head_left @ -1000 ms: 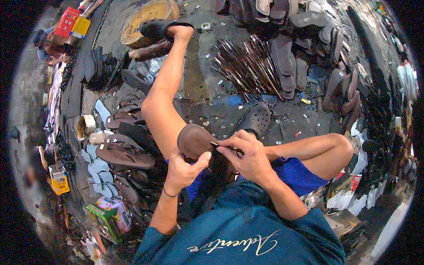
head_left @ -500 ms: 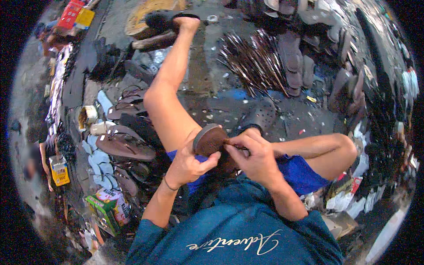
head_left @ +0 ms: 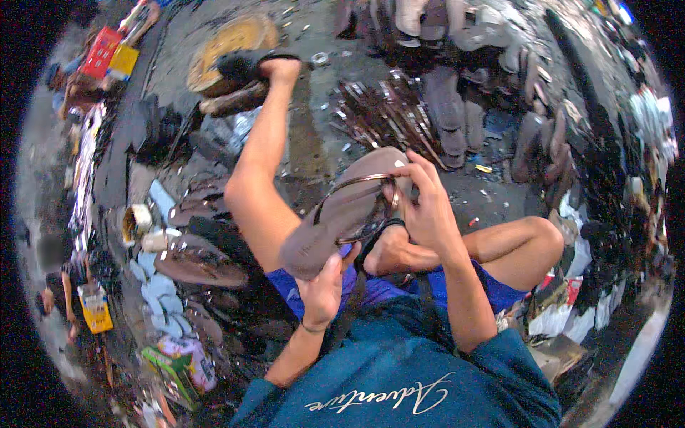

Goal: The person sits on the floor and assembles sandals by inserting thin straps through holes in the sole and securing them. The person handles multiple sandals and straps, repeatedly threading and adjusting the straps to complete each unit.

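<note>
A: Since the earlier frame, the brown, flat, foam-like flip-flop sandal (head_left: 349, 207) has swung outward, strapped face up; the right hand (head_left: 432, 214) has moved to its far end.

B: State of grip?

A: Left hand (head_left: 323, 294): thumb pressed on the near end's upper face, fingers hidden beneath, pinching that end. Right hand: fingers bent at the far end's right edge, thumb beside the glossy dark-brown strap (head_left: 360, 180), holding that end; exact thumb contact cannot be told.

B: Location of sandal?

A: Raised over the dark grey ground (head_left: 492, 203), between the legs.

B: Surroundings?

A: Beyond the sandal, a fan-shaped bundle of glossy brown strips (head_left: 389, 107). Farther left, a round yellowish wooden block (head_left: 242, 39); a black shoe (head_left: 244, 65) overlaps its near edge. Toward the ground's left edge, pale-blue flat pieces (head_left: 160, 292).
</note>
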The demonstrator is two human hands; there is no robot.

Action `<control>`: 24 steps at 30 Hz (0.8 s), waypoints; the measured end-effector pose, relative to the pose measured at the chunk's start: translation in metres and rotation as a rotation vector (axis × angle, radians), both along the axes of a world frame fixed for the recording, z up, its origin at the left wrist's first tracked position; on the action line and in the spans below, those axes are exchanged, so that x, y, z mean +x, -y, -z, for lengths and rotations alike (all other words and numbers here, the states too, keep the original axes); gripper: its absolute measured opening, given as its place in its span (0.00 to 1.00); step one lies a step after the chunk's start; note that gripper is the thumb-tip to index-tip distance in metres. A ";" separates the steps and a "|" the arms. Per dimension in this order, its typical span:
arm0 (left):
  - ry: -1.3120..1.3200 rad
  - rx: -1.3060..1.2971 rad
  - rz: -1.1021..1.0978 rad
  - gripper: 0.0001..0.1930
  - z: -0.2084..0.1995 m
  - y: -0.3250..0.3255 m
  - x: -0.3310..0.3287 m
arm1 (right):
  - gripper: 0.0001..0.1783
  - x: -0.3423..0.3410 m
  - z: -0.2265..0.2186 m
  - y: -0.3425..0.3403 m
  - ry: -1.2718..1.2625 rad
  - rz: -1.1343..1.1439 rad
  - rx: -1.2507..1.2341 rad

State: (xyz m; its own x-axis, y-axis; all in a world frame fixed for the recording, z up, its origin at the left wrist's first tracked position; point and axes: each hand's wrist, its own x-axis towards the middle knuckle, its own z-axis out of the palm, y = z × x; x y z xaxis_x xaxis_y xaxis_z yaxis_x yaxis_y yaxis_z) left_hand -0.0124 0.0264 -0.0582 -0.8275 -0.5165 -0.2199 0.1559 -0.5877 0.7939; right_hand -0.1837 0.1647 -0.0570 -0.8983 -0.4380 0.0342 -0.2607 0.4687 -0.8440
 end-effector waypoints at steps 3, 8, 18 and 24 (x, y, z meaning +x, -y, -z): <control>0.033 0.417 0.225 0.21 0.016 0.021 0.022 | 0.08 -0.037 -0.017 -0.016 -0.078 -0.150 -0.065; 0.189 0.250 0.452 0.13 0.013 0.027 0.014 | 0.09 -0.048 -0.021 -0.009 0.019 -0.279 -0.130; 0.261 -0.682 0.364 0.44 -0.004 0.068 -0.059 | 0.21 -0.089 0.047 0.052 0.068 -0.301 -0.211; 0.425 -0.903 -0.171 0.39 0.010 0.244 -0.043 | 0.40 -0.203 0.155 -0.022 -0.227 0.371 0.735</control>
